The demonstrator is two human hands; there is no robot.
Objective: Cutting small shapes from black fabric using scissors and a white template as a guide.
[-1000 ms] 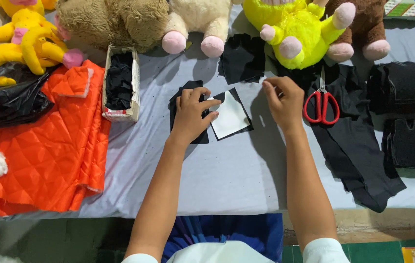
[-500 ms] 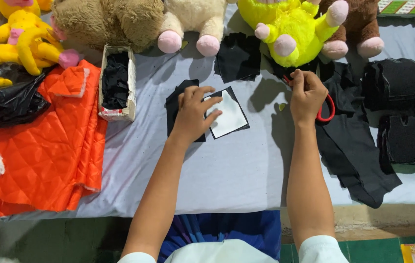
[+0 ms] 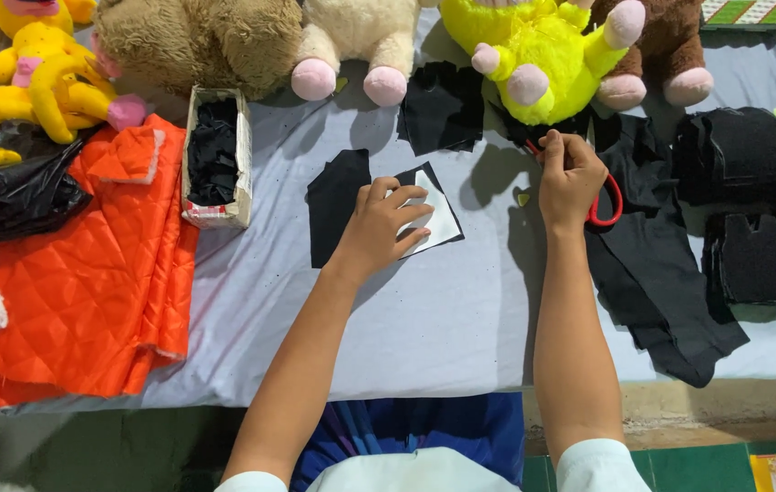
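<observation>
My left hand (image 3: 386, 224) presses flat on a white paper pattern (image 3: 440, 221) that lies on a piece of black fabric (image 3: 338, 214) in the middle of the grey cloth-covered table (image 3: 424, 319). My right hand (image 3: 568, 178) is closed around the red handles of a pair of scissors (image 3: 607, 202), which rest on a long strip of black fabric (image 3: 657, 273). The scissor blades are hidden behind the hand.
Plush toys line the far edge: yellow (image 3: 24, 77), brown (image 3: 188, 41), cream (image 3: 356, 41), bright yellow-green (image 3: 534, 50). A small cardboard box (image 3: 215, 155) holds black scraps. Orange quilted fabric (image 3: 60, 282) and a black plastic bag (image 3: 5, 196) lie left. Black cut pieces (image 3: 752, 210) are stacked right.
My right hand left the pattern, moved right to the scissors and closed on their handles. My left hand stayed on the white pattern.
</observation>
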